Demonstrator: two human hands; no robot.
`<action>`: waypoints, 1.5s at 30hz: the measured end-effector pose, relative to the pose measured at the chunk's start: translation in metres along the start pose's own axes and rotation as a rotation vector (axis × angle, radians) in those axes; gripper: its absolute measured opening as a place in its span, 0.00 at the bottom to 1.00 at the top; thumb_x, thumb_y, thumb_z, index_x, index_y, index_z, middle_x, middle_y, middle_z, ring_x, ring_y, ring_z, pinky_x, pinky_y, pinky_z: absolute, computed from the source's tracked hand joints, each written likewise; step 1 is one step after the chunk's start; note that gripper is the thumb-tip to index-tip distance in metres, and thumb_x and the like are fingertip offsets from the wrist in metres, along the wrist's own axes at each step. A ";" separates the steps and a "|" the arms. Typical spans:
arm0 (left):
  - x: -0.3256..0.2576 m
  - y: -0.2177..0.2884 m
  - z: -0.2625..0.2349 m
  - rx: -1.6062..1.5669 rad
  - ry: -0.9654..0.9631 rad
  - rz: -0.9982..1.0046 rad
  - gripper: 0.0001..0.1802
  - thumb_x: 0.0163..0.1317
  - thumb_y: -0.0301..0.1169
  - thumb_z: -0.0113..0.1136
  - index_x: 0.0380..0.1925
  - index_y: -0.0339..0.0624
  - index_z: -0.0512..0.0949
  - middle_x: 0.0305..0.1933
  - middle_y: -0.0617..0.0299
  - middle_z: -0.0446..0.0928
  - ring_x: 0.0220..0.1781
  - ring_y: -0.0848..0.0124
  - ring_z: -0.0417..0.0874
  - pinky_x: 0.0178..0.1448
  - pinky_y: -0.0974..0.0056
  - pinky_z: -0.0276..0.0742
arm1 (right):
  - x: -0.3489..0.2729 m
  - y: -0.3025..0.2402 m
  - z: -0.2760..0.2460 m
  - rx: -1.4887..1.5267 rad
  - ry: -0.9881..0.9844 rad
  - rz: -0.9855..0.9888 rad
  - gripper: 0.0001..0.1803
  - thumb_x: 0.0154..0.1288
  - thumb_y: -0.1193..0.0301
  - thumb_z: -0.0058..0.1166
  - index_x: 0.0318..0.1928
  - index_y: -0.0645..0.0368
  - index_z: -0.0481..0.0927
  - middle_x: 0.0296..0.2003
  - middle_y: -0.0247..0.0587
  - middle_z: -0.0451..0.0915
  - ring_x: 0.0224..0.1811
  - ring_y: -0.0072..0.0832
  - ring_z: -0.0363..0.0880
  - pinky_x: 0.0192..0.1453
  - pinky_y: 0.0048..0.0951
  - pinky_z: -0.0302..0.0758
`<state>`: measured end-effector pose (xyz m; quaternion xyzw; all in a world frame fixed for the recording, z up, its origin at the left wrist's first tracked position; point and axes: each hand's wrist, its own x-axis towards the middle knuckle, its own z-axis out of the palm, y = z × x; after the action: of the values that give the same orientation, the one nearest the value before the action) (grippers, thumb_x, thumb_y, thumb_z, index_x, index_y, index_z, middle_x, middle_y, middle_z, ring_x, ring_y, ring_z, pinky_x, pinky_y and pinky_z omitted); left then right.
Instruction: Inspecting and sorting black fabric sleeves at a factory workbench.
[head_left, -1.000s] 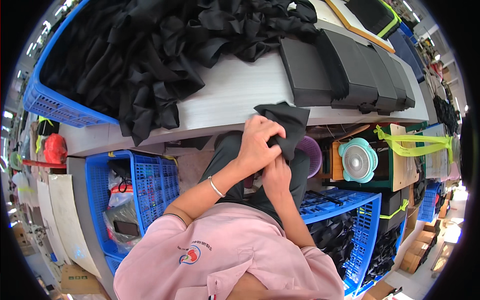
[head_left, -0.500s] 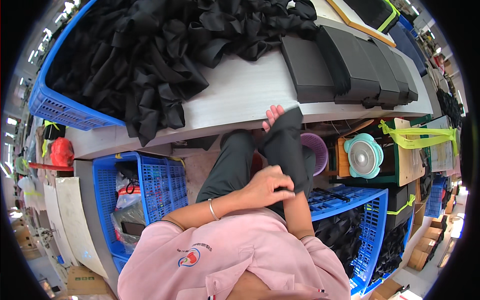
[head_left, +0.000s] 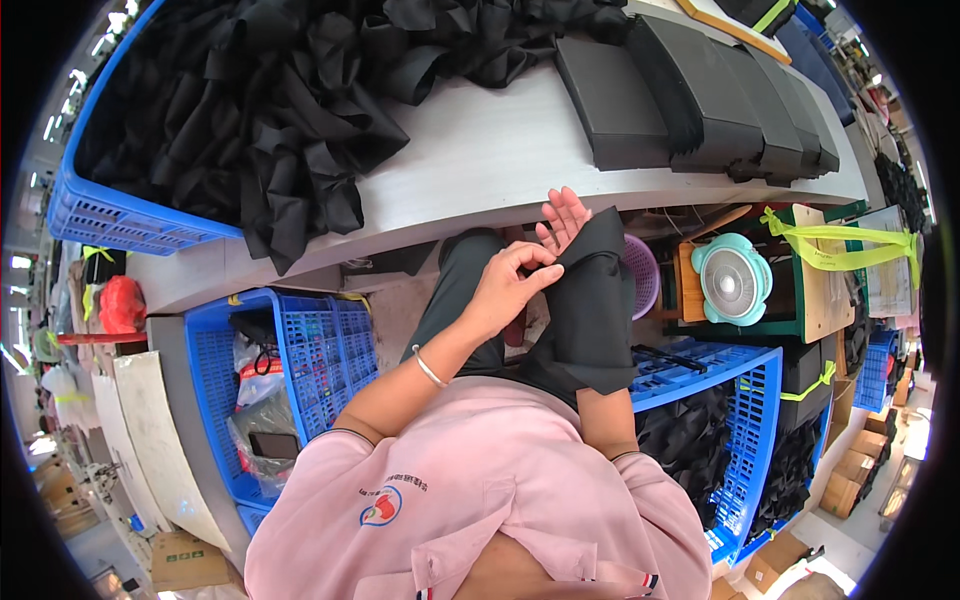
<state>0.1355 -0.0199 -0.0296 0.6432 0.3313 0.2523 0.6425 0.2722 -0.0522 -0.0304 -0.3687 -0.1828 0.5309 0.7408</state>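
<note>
Your left hand [head_left: 505, 290] is pinching the top edge of a black fabric piece [head_left: 590, 300] between thumb and fingertips, just below the near edge of the desk [head_left: 480, 165]. Your right hand [head_left: 562, 215] is open and flat, fingers straight and pointing up toward the desk edge, with the fabric draped over its wrist and forearm so that only the fingers show above the cloth. The fabric hangs down along your right forearm over your lap, clear of the desk top. On the desk's far left corner sits a blue crate [head_left: 95, 210] heaped with loose black fabric pieces [head_left: 270, 110], some spilling over its rim onto the desk. Toward the desk's right end lies a row of folded black pieces [head_left: 700, 95] leaning on one another. Under the desk to your left stands a second blue crate [head_left: 215, 400] holding plastic bags. To your right, a third blue crate [head_left: 750, 430] holds more black cloth, and beside the hanging fabric are a purple basket [head_left: 642, 275] and a small teal fan [head_left: 732, 280].
</note>
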 end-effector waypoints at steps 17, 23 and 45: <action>-0.036 0.050 0.026 0.349 0.152 0.591 0.24 0.52 0.28 0.71 0.51 0.39 0.78 0.61 0.52 0.73 0.60 0.60 0.74 0.64 0.60 0.69 | 0.003 -0.044 0.015 -0.750 -0.051 -0.389 0.16 0.65 0.82 0.51 0.54 0.66 0.72 0.63 0.44 0.71 0.60 0.30 0.74 0.58 0.28 0.75; -0.033 0.035 0.008 -0.339 -0.137 0.088 0.05 0.67 0.27 0.61 0.36 0.36 0.80 0.36 0.67 0.79 0.40 0.79 0.77 0.47 0.70 0.74 | 0.020 -0.025 0.008 -0.758 0.074 -0.288 0.17 0.66 0.79 0.50 0.55 0.65 0.73 0.60 0.46 0.74 0.61 0.34 0.75 0.63 0.33 0.73; 0.033 0.029 -0.086 -0.460 0.123 0.023 0.08 0.71 0.31 0.58 0.34 0.39 0.79 0.32 0.74 0.77 0.36 0.85 0.74 0.40 0.76 0.72 | -0.121 0.001 -0.040 -0.864 0.149 -0.051 0.27 0.73 0.67 0.53 0.67 0.64 0.64 0.60 0.47 0.73 0.63 0.35 0.74 0.67 0.35 0.68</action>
<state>0.0953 0.0625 0.0002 0.4672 0.2963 0.3670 0.7478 0.2536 -0.1775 -0.0426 -0.6772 -0.3432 0.3592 0.5428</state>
